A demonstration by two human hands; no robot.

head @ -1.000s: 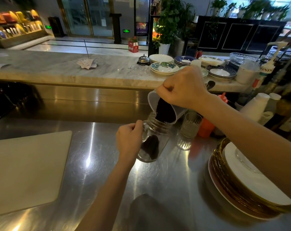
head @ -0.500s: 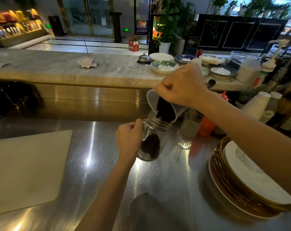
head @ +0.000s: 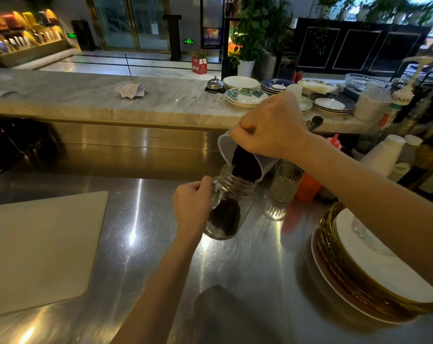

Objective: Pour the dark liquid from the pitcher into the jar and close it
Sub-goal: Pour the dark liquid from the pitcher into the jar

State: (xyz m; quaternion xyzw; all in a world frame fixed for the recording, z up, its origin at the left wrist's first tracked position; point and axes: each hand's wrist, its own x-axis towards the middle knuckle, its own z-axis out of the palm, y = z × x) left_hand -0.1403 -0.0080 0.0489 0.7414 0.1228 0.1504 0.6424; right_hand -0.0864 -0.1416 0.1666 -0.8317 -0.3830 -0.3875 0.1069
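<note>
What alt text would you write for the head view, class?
A right hand tips a pitcher of dark liquid into a glass jar, which the left hand grips by its handle on a steel counter. Stacked plates sit at right.

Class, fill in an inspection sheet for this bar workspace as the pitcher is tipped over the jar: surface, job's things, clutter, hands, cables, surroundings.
Surface: steel counter, shiny, with glare.
Job's things: pitcher tipped, its mouth over the jar; dark liquid in both; jar has no lid on.
Clutter: cutting board at left; ribbed glass beside the jar; stacked plates at right.
Hands: left hand grips the jar's handle; right hand holds the pitcher.
Cables: nothing seen.
Surroundings: marble ledge with dishes and a bell; bottles far right.
</note>
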